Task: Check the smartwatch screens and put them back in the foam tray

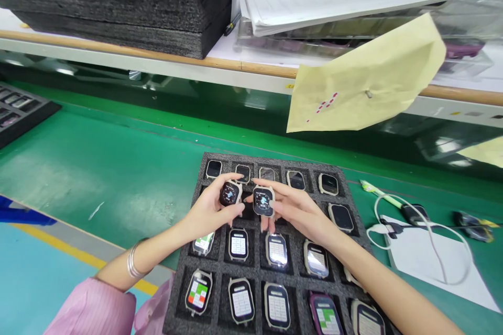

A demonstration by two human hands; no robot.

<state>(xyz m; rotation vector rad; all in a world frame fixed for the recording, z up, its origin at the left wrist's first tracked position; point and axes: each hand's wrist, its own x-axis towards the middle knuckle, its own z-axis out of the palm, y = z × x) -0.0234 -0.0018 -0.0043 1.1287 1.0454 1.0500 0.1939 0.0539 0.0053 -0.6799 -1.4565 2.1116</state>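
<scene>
A black foam tray with several smartwatch bodies in its pockets lies on the green mat in front of me. My left hand is closed on one watch body with a dark lit dial, held just above the tray's second row. My right hand grips a second watch body beside it, also with a lit dial. The two watches almost touch. Watches in the near rows show white or coloured screens; those in the far row are dark.
A white cable and a sheet of paper lie right of the tray. A yellow envelope hangs from the shelf above. Stacked black foam sits on the shelf at the left; another tray is at the far left.
</scene>
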